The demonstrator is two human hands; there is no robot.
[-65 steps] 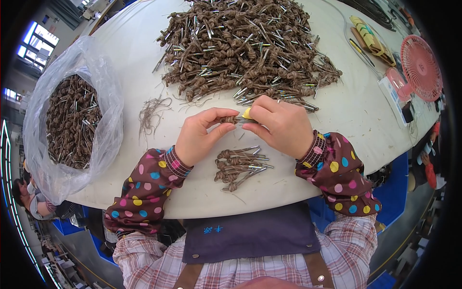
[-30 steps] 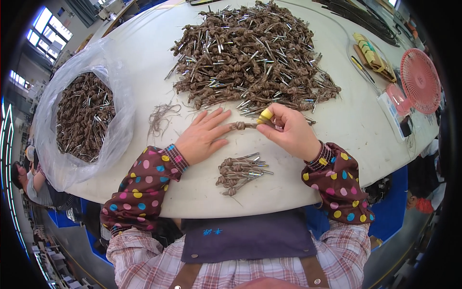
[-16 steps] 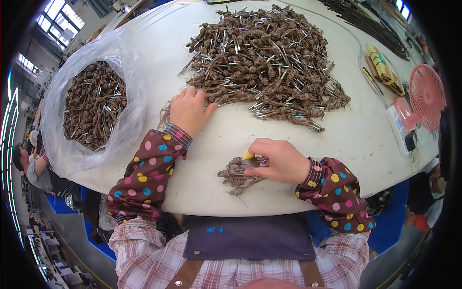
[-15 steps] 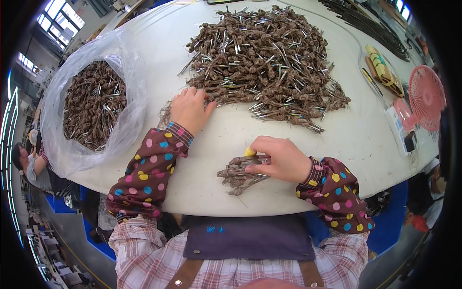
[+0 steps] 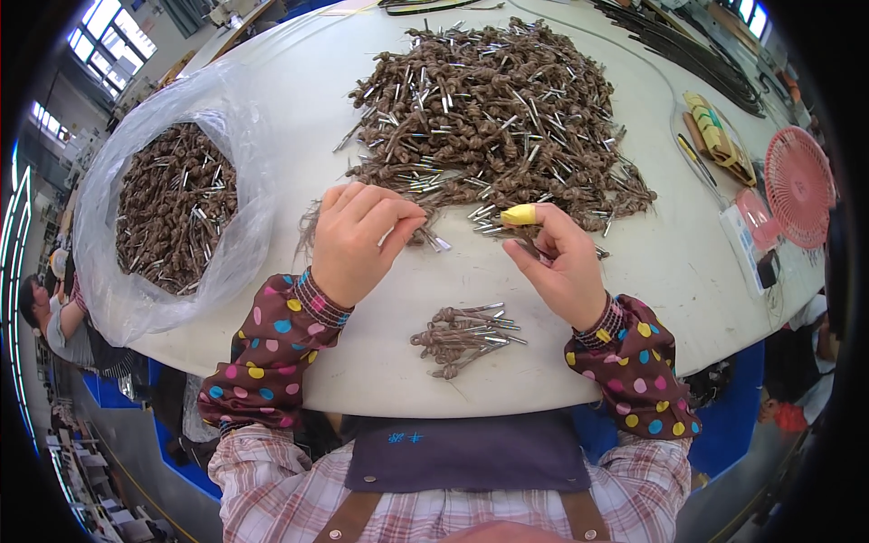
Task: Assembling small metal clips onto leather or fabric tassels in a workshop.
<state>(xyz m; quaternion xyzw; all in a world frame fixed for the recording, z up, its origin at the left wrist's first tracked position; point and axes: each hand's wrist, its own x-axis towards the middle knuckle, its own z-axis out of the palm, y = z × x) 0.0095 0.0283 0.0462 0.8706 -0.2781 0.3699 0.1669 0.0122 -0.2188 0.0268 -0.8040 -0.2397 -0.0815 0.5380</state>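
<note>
My left hand (image 5: 362,237) is closed in a pinch at the near left edge of a large pile of knotted brown cords (image 5: 489,118) with silvery metal tips. A knotted cord (image 5: 427,237) shows right below its thumb and fingertips. My right hand (image 5: 568,270), with yellow tape around one finger, is at the pile's near edge, thumb and forefinger apart. Something dark brown shows in that gap; I cannot tell whether it touches the hand. Between my forearms, near the table's front edge, lies a small bundle of cords (image 5: 457,339), tips pointing right.
An open clear plastic bag (image 5: 249,204) full of similar cords stands at the left. Toward the right are a pink fan (image 5: 800,185), a yellow-and-brown bundle (image 5: 721,136) and a pen-like tool (image 5: 697,156). Dark strips (image 5: 683,54) lie at the far right. Other people sit beyond the table.
My right hand has let go of the small bundle and moved up and right to the pile. My left hand has shifted slightly nearer, its fingers now pinched, with a cord drawn out from the pile's edge.
</note>
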